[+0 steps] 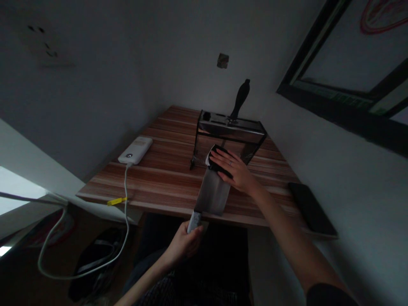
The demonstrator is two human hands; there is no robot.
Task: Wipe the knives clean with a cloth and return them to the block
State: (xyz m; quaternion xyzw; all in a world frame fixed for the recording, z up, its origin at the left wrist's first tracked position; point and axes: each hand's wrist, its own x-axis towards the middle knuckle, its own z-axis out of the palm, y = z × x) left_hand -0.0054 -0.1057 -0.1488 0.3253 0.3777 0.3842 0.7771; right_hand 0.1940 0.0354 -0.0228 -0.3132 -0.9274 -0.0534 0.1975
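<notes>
A broad cleaver [213,193] lies flat on the wooden table [165,170], its blade pointing away from me. My left hand [185,242] is closed round its pale handle at the table's near edge. My right hand [234,170] lies with fingers stretched out on a dark block with a white edge [216,158], pressing it onto the far end of the blade. There is a ring on one finger.
A metal knife rack [229,131] stands behind the blade with one black-handled knife [239,100] in it. A white power bank [135,150] with a white cable [126,199] lies left. A dark flat tablet [310,208] rests at the right edge, by the wall.
</notes>
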